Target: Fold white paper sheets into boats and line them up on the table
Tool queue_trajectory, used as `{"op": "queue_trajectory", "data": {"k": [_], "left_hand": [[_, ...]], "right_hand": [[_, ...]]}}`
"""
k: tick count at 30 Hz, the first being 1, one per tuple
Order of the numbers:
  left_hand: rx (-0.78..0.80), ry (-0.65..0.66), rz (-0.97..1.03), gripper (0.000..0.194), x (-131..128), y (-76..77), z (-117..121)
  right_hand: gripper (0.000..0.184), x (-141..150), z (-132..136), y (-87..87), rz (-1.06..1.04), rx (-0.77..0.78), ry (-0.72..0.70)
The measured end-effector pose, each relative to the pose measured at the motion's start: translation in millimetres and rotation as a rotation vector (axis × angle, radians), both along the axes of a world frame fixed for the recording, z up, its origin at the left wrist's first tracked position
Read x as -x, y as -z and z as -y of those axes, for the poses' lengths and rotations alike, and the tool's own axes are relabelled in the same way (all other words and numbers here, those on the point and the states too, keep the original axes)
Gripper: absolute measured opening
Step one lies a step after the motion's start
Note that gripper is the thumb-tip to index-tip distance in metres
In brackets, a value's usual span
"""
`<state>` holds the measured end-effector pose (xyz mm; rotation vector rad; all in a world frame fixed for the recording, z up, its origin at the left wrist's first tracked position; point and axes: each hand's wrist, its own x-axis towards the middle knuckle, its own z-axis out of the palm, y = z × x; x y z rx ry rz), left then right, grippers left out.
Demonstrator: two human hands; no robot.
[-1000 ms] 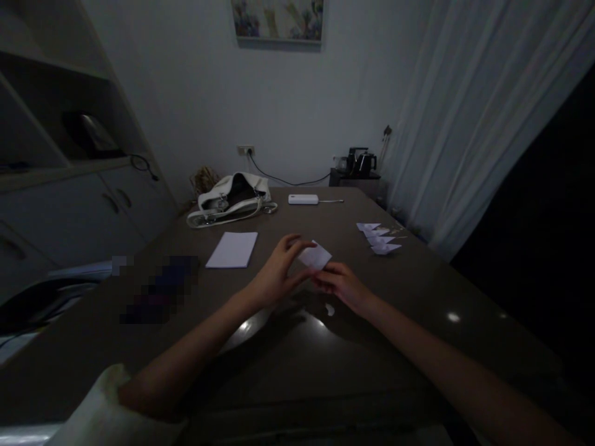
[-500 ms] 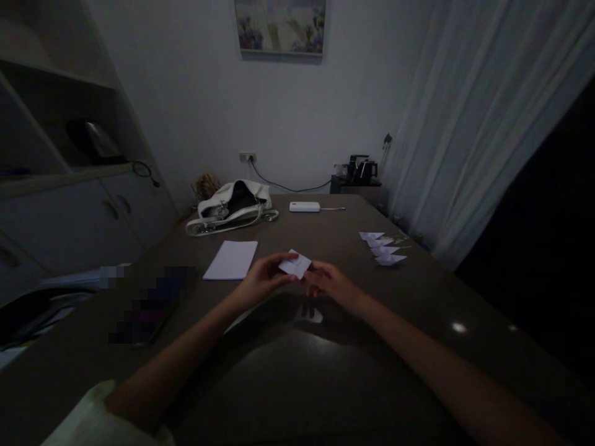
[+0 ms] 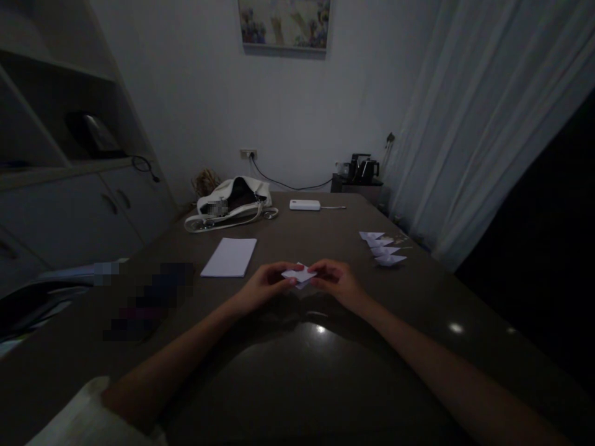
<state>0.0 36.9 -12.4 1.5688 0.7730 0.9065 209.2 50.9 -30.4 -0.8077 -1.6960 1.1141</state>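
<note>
Between my two hands, just above the dark table (image 3: 297, 371), is a small folded white paper (image 3: 300, 274). My left hand (image 3: 267, 284) pinches its left corner between thumb and fingers. Its right corner is gripped the same way by my right hand (image 3: 338, 282). The paper looks like a layered diamond, with a lower flap showing under the top one. A stack of white paper (image 3: 229, 257) lies beyond my left hand. Over to the right, several folded paper boats (image 3: 385, 251) stand in a row.
A white handbag (image 3: 235, 201) rests at the far left of the table. At the far edge lies a white power bank (image 3: 304, 205) with a short cable. Something dark and pixelated (image 3: 153, 297) is at the left. A curtain (image 3: 446, 124) hangs along the right side.
The folded paper has turned and come slightly lower. My right hand has shifted from below its edge to pinching its right corner, and the left hand keeps its hold.
</note>
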Motion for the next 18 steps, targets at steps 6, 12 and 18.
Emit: {"op": "queue_trajectory", "data": {"k": [6,12,18], "left_hand": [[-0.115,-0.062,-0.017,0.038,-1.6,-1.0,-1.4],[-0.191,-0.079,-0.01,0.022,-2.1,-5.0,0.1],[-0.204,-0.146,0.008,0.025,-5.5,1.8,-3.4]], "right_hand": [[0.021,0.3,1.0,-1.1,-0.004,-0.002,0.083],[0.016,2.2,2.5,-0.2,-0.003,-0.076,0.089],[0.017,3.0,5.9,0.2,0.033,-0.205,0.153]]}}
